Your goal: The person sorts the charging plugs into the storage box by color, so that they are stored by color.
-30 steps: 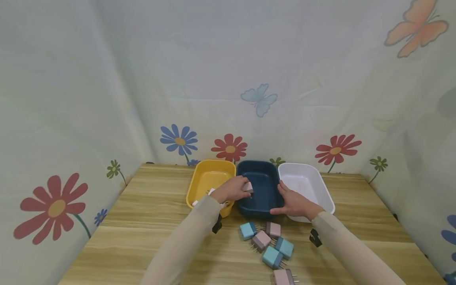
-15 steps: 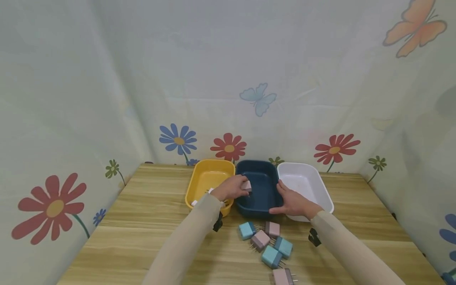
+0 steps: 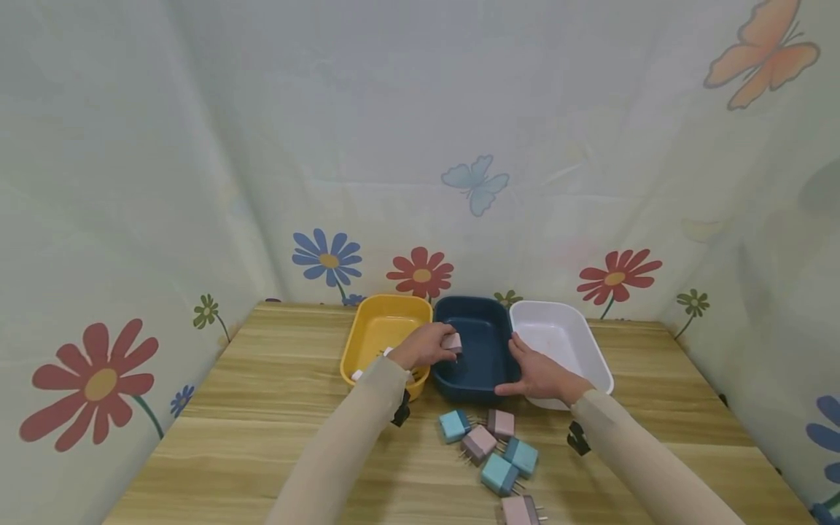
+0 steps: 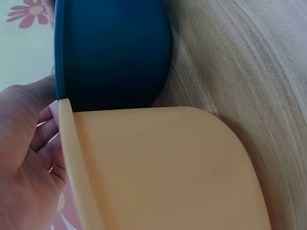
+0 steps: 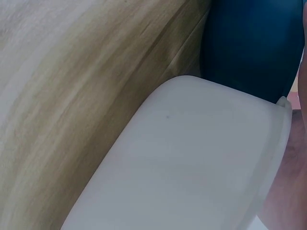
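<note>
In the head view my left hand [image 3: 425, 345] pinches a pale pink plug charger [image 3: 452, 343] over the left side of the dark blue bin [image 3: 477, 390]. From the left wrist view, that hand's fingers [image 4: 44, 91] curl behind the rims where the blue bin meets the yellow one. My right hand [image 3: 543, 373] has its thumb and fingers spread along the right rim of the blue bin and holds nothing. Its wrist view is mostly filled by the outer wall of the white bin [image 5: 192, 153], with the hand at the right edge.
The yellow bin [image 3: 354, 343], with several white plugs partly hidden under the left forearm, stands left of the blue one. The white bin stands to the right. Several pink and blue chargers, including a blue one [image 3: 500, 474] and a pink one [image 3: 520, 510], lie in front on the wooden table.
</note>
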A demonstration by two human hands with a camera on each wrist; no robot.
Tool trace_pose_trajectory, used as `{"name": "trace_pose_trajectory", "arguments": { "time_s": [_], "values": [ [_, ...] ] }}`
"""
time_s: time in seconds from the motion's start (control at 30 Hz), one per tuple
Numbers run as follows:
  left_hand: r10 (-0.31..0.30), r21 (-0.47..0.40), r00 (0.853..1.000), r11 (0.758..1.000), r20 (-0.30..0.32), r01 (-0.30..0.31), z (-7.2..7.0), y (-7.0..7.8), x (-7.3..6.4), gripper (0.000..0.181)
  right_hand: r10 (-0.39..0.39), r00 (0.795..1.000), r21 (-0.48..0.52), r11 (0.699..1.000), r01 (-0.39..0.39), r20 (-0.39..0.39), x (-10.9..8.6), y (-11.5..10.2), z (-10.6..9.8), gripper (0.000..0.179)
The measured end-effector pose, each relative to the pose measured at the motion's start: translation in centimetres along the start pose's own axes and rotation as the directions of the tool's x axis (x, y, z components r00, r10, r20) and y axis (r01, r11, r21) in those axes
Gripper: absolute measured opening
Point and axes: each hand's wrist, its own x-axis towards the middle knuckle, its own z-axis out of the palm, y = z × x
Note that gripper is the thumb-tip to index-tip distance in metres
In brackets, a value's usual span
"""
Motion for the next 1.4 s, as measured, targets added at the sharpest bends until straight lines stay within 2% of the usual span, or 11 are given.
{"name": "trace_pose_trajectory", "arguments": {
  "time_s": [0.2,0.33,0.5,0.67,0.87,1.13,1.3,1.4],
  "values": [
    [0.007,0.038,1.000,0.999,-0.009,-0.007,0.0,-0.1,0.4,0.051,-0.012,1.000,-0.015,1.000,0.012,-0.007,0.1,0.1,0.0,0.116],
    [-0.015,0.043,0.999,0.999,-0.039,0.017,-0.2,-0.1,0.3,0.050,-0.006,1.000,-0.017,1.000,0.005,-0.001,0.0,0.1,-0.1,0.116],
    [-0.060,-0.023,0.995,0.998,-0.076,0.058,-0.4,-0.3,-0.2,0.051,0.016,1.000,-0.009,1.000,-0.015,0.007,0.1,0.0,0.0,0.116],
    [-0.060,-0.092,0.996,0.994,-0.060,0.055,-0.8,-0.4,-1.2,0.052,0.033,0.999,-0.013,0.999,-0.033,0.013,0.0,0.0,0.1,0.117],
    [0.020,-0.066,1.000,0.998,-0.017,-0.021,-1.2,-0.2,-2.6,0.051,0.027,1.000,-0.002,1.000,-0.027,0.016,0.1,0.0,0.1,0.117],
    [0.107,-0.079,0.994,0.991,0.027,-0.104,-1.1,0.5,-4.3,0.049,0.030,0.999,0.005,1.000,-0.030,0.017,0.2,-0.1,0.0,0.115],
    [0.195,-0.046,0.980,0.980,0.032,-0.194,-0.9,1.4,-5.6,0.043,0.033,0.999,0.010,0.999,-0.034,0.015,0.3,0.0,0.1,0.112],
    [0.281,-0.024,0.959,0.960,0.038,-0.281,-0.7,1.9,-6.4,0.038,0.033,0.999,0.016,0.999,-0.033,0.013,0.4,0.0,0.1,0.111]
  ]
}}
